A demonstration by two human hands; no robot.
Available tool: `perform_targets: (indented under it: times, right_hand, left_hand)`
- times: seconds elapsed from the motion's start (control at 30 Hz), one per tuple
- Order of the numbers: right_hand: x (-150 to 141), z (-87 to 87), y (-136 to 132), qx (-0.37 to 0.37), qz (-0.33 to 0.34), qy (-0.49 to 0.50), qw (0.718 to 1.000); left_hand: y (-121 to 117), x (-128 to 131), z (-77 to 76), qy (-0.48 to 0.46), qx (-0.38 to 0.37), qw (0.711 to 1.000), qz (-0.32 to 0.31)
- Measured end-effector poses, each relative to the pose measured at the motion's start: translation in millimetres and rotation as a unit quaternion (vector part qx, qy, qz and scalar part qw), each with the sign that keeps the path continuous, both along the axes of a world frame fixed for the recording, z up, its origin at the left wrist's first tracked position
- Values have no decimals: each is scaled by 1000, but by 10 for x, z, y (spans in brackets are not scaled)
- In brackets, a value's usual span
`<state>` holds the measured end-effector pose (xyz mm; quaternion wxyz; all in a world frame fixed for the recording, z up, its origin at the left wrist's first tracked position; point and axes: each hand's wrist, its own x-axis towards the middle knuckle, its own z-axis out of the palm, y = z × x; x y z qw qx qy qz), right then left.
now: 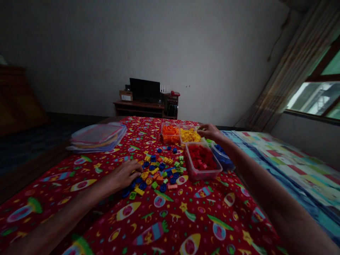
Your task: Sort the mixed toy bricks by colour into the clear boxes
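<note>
A loose pile of toy building bricks (156,173) in blue, yellow, green and orange lies on the red patterned cloth. My left hand (129,173) rests at the pile's left edge, fingers loosely bent, thumb apart; nothing shows in it. Farther off, my right hand (211,131) is over the right side of the clear box of yellow bricks (190,135), its fingertips pinched together. Whatever they hold is too small and dim to name. Around it stand a box of orange bricks (170,134), a box of red bricks (202,159), a box of blue bricks (223,156) and some green bricks (209,141), partly hidden.
Stacked clear plastic lids (98,136) lie at the left of the cloth (170,226). A bed with a checkered cover (289,148) is on the right. Against the far wall, a desk (139,105) holds a dark monitor (145,89). A curtain (287,74) hangs beside the window.
</note>
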<state>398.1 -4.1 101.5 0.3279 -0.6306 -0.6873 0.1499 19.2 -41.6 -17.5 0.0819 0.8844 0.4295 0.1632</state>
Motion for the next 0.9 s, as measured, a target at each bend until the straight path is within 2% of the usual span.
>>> perform_targets:
  times: [0.1, 0.2, 0.33, 0.47, 0.53, 0.67, 0.8, 0.9]
  right_hand:
    - [377, 33, 142, -44, -94, -129, 986]
    - [613, 30, 282, -69, -152, -208, 964]
    - [726, 38, 438, -67, -175, -235, 954]
    - [693, 81, 489, -27, -171, -253, 952]
    - [625, 116, 458, -15, -148, -239, 959]
    - [341, 170, 291, -19, -67, -136, 988]
    - [-175, 98, -1, 38, 55, -50, 997]
    - [-656, -49, -283, 61, 165, -12, 984]
  left_hand:
    - [-2, 4, -15, -10, 7, 1000, -11]
    - [-5, 3, -21, -14, 12, 1000, -13]
    - [-9, -1, 4, -30, 13, 999, -3]
    - [-16, -12, 117, -34, 15, 999, 7]
    - [-5, -32, 179, -40, 26, 999, 19]
    - [49, -99, 229, -50, 54, 996, 49]
    - [75, -139, 199, -40, 57, 995, 65]
    - [64, -128, 173, -32, 41, 997, 59]
